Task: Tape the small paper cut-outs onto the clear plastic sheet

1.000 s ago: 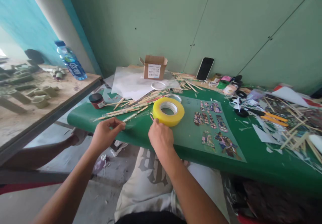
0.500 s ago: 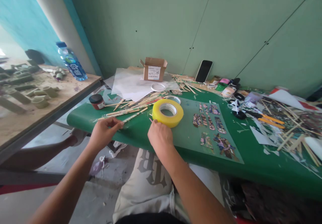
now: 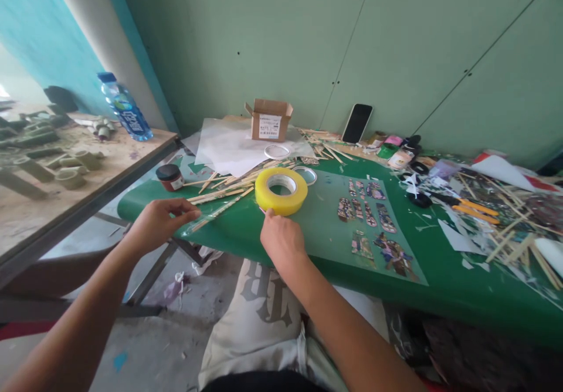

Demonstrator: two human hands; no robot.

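Observation:
My left hand [image 3: 156, 225] hovers at the near left edge of the green table. Its thumb and fingers are slightly apart, with nothing visible between them. Just right of its fingertips, a clear tape strip [image 3: 211, 215] lies with a thin patterned stick along it. My right hand [image 3: 284, 236] is closed round a thin object [image 3: 263, 209] whose pinkish tip pokes out; the rest is hidden in the fist. That tip is close to the near side of a big yellow tape roll [image 3: 281, 203], which lies flat. Several thin wooden sticks [image 3: 224, 189] spread behind the strip.
A dark-lidded jar [image 3: 170, 178] stands left, and a small cardboard box [image 3: 270, 123] at the back. Picture cutouts [image 3: 369, 216] lie on a clear sheet at right. Orange-handled pliers [image 3: 475, 210] sit among scraps. A person's leg [image 3: 65, 271] shows below the wooden bench [image 3: 145, 154].
My left hand has moved left and away from the strip, its fingers loosening. The yellow roll has shifted left and slightly back. My right hand has barely moved.

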